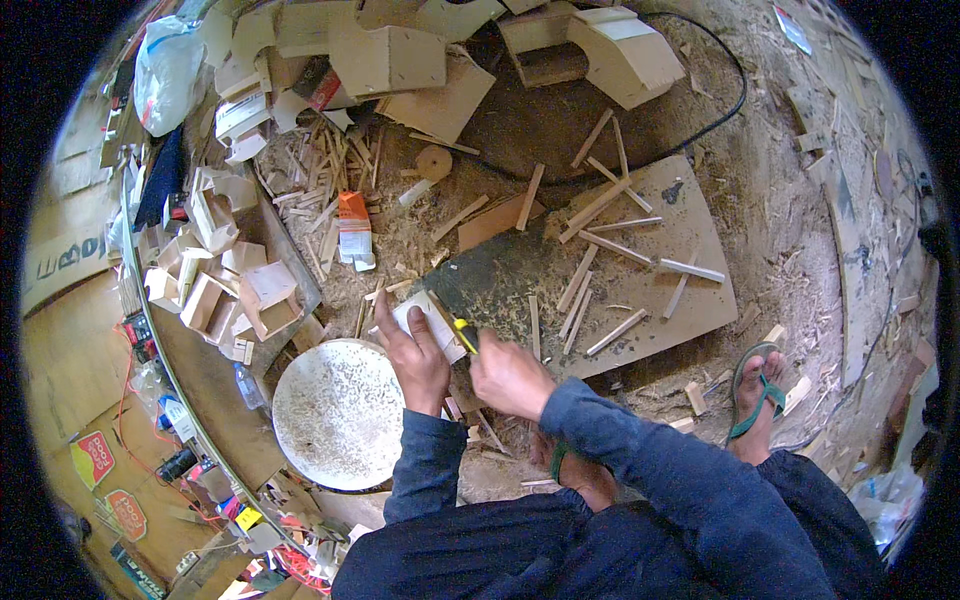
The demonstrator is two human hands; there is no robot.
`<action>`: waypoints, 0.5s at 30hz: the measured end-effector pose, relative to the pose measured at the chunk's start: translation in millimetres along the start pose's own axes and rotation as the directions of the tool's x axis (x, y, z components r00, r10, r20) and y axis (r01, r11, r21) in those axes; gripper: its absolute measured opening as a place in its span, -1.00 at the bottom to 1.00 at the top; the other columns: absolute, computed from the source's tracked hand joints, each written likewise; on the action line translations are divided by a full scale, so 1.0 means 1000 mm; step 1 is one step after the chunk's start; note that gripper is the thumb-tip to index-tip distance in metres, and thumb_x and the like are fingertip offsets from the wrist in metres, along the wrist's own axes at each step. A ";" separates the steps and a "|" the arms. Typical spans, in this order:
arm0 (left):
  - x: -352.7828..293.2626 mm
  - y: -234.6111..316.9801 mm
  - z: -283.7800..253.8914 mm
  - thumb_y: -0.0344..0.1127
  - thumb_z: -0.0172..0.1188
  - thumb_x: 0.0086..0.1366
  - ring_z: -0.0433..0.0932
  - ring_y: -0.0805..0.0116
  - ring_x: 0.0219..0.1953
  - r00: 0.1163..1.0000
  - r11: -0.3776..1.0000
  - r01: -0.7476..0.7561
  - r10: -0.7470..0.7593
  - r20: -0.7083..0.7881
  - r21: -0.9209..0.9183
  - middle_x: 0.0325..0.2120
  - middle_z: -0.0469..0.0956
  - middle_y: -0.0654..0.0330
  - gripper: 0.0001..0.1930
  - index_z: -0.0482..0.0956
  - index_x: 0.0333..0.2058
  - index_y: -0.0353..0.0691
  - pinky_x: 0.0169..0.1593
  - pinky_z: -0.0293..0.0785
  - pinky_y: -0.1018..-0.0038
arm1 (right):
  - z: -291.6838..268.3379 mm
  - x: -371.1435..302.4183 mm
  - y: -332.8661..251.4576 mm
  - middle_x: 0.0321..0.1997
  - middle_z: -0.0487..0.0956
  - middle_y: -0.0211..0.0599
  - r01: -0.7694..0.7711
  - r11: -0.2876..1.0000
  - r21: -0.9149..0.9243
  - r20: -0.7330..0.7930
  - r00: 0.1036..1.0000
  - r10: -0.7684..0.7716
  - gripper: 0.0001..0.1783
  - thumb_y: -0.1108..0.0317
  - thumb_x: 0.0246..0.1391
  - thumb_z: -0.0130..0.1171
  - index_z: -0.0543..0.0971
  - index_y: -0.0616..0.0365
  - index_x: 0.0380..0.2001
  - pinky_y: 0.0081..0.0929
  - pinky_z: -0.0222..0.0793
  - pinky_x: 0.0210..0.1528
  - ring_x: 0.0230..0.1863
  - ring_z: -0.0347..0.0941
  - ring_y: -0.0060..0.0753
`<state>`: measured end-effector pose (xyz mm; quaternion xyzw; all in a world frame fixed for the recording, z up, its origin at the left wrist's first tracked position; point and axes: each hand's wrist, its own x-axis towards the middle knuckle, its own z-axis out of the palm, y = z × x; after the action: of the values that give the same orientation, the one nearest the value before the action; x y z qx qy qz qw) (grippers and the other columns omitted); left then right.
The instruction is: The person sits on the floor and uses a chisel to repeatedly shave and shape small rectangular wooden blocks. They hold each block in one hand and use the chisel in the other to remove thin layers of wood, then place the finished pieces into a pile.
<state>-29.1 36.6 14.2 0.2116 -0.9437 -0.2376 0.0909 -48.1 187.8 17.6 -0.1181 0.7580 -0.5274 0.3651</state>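
My left hand (415,352) is closed on a small pale wooden block (441,331), the thumb lying over its face. Wrapped round a slim yellow-and-black handled tool (464,332), my right hand (508,374) is just to the right of the block. The tool's yellow end meets or overlaps the block's right edge; its working tip is too small to make out. Beneath and beyond both hands lies a flat board (660,300) with a dark stained patch and several loose wooden sticks (616,332). A round white speckled surface (338,415) stands left of my left wrist.
Curved wooden pieces (388,58) are piled at the far side, and open wooden boxes (212,290) sit at the left. An orange-and-white carton (354,230) stands among thin offcuts. A black cable (738,85) loops across the sawdust-covered floor. My sandalled foot (758,400) is at the right.
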 end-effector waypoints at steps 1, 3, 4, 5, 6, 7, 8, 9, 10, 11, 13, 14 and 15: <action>0.000 0.001 0.000 -0.17 -0.11 0.43 0.28 -0.17 0.15 1.000 1.000 -0.005 0.005 -0.005 -0.001 0.13 0.27 -0.24 -0.48 0.11 0.22 -0.38 0.21 0.16 0.17 | 0.000 0.006 -0.003 -0.58 0.49 0.31 0.028 0.999 -0.047 0.031 0.999 -0.026 -0.71 0.40 0.03 -0.06 0.28 0.49 -0.29 0.06 0.45 -0.35 -0.45 0.50 0.34; 0.001 0.003 0.001 -0.19 -0.11 0.42 0.28 -0.16 0.15 1.000 1.000 -0.008 0.008 -0.008 -0.004 0.12 0.27 -0.24 -0.49 0.11 0.22 -0.38 0.21 0.16 0.18 | -0.004 0.019 -0.005 -0.51 0.52 0.33 0.034 0.997 -0.063 0.088 0.996 -0.028 -0.69 0.39 -0.01 -0.05 0.31 0.52 -0.33 0.03 0.46 -0.31 -0.41 0.51 0.34; 0.001 0.004 0.001 -0.20 -0.11 0.42 0.27 -0.16 0.15 1.000 1.000 -0.004 0.004 -0.007 -0.006 0.12 0.27 -0.24 -0.50 0.12 0.22 -0.38 0.22 0.15 0.18 | -0.007 0.024 -0.006 -0.49 0.52 0.35 0.040 0.996 -0.080 0.136 0.990 -0.029 -0.69 0.39 -0.02 -0.04 0.32 0.53 -0.34 0.02 0.46 -0.30 -0.40 0.52 0.33; 0.002 0.004 0.001 -0.21 -0.10 0.42 0.27 -0.15 0.16 1.000 1.000 0.003 -0.003 -0.004 -0.010 0.12 0.27 -0.24 -0.50 0.12 0.21 -0.39 0.22 0.15 0.18 | -0.011 0.028 -0.005 -0.48 0.52 0.37 0.049 0.995 -0.089 0.187 0.982 -0.032 -0.68 0.38 -0.03 -0.03 0.32 0.53 -0.34 0.02 0.47 -0.29 -0.38 0.52 0.33; 0.003 0.004 0.001 -0.21 -0.10 0.42 0.27 -0.15 0.16 1.000 1.000 -0.004 0.004 -0.003 0.004 0.12 0.27 -0.24 -0.50 0.12 0.21 -0.39 0.22 0.14 0.18 | -0.015 0.033 -0.005 -0.44 0.53 0.35 0.048 0.994 -0.097 0.217 0.976 -0.026 -0.66 0.37 -0.05 0.00 0.35 0.53 -0.33 0.00 0.47 -0.26 -0.35 0.53 0.30; 0.003 0.004 0.001 -0.22 -0.10 0.41 0.26 -0.15 0.16 1.000 1.000 -0.012 0.012 -0.005 0.012 0.12 0.27 -0.24 -0.50 0.12 0.21 -0.39 0.23 0.13 0.18 | -0.019 0.037 -0.004 -0.41 0.54 0.34 0.052 0.993 -0.102 0.246 0.969 -0.026 -0.64 0.35 -0.08 0.02 0.38 0.52 -0.32 -0.02 0.48 -0.23 -0.32 0.54 0.28; 0.004 0.004 0.001 -0.22 -0.09 0.41 0.26 -0.14 0.17 1.000 1.000 -0.015 0.015 -0.007 0.021 0.12 0.27 -0.23 -0.50 0.12 0.21 -0.39 0.23 0.13 0.18 | -0.020 0.042 -0.004 -0.37 0.55 0.33 0.055 0.993 -0.107 0.279 0.960 -0.023 -0.62 0.33 -0.10 0.05 0.41 0.52 -0.31 -0.03 0.49 -0.20 -0.28 0.55 0.26; 0.003 0.004 0.002 -0.22 -0.09 0.41 0.26 -0.14 0.17 1.000 1.000 -0.013 0.013 -0.010 0.006 0.13 0.27 -0.23 -0.50 0.13 0.21 -0.38 0.23 0.12 0.18 | -0.023 0.042 -0.003 -0.33 0.56 0.32 0.063 0.992 -0.108 0.295 0.955 -0.028 -0.60 0.31 -0.13 0.08 0.44 0.51 -0.30 -0.05 0.49 -0.17 -0.25 0.56 0.23; 0.003 0.003 0.002 -0.23 -0.09 0.41 0.25 -0.14 0.17 1.000 1.000 -0.011 0.011 -0.015 -0.006 0.13 0.27 -0.22 -0.51 0.13 0.21 -0.38 0.24 0.12 0.18 | -0.021 0.042 -0.006 -0.36 0.56 0.32 0.037 0.994 -0.099 0.290 0.957 -0.007 -0.57 0.31 -0.13 0.07 0.41 0.52 -0.27 -0.06 0.50 -0.19 -0.27 0.56 0.23; 0.003 0.003 0.002 -0.23 -0.09 0.41 0.25 -0.14 0.18 1.000 1.000 -0.005 0.005 -0.022 -0.013 0.13 0.27 -0.22 -0.51 0.13 0.21 -0.37 0.24 0.11 0.18 | -0.020 0.039 -0.006 -0.39 0.54 0.34 0.012 0.993 -0.121 0.289 0.957 0.024 -0.60 0.33 -0.10 0.04 0.38 0.54 -0.29 -0.03 0.48 -0.20 -0.30 0.55 0.26; 0.003 0.005 0.002 -0.19 -0.09 0.41 0.24 -0.15 0.18 1.000 1.000 0.012 -0.012 -0.026 -0.018 0.14 0.26 -0.22 -0.49 0.12 0.22 -0.36 0.24 0.11 0.18 | -0.015 0.026 -0.006 -0.47 0.51 0.38 0.019 0.996 -0.088 0.230 0.973 0.002 -0.64 0.38 -0.05 -0.03 0.32 0.57 -0.32 0.02 0.44 -0.24 -0.35 0.52 0.32; 0.002 0.006 0.002 -0.18 -0.08 0.41 0.24 -0.15 0.19 0.999 0.999 0.037 -0.037 -0.027 -0.021 0.14 0.26 -0.22 -0.48 0.12 0.22 -0.35 0.24 0.10 0.17 | -0.013 0.008 -0.003 -0.52 0.50 0.35 -0.016 0.997 -0.069 0.231 0.973 0.032 -0.65 0.40 -0.05 -0.03 0.30 0.56 -0.31 0.05 0.44 -0.30 -0.42 0.51 0.33; 0.002 0.008 0.002 -0.16 -0.08 0.41 0.23 -0.15 0.19 0.998 0.999 0.028 -0.030 -0.048 -0.036 0.15 0.25 -0.22 -0.48 0.12 0.22 -0.34 0.24 0.10 0.17 | -0.012 -0.009 0.000 -0.56 0.50 0.32 -0.040 0.994 -0.097 0.271 0.960 0.065 -0.68 0.42 -0.04 -0.04 0.27 0.54 -0.31 0.06 0.44 -0.35 -0.47 0.50 0.35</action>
<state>-34.6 42.5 16.8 0.2294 -0.9337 -0.2501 0.1140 -49.6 201.3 23.4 -0.1863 0.7262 -0.4611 0.4746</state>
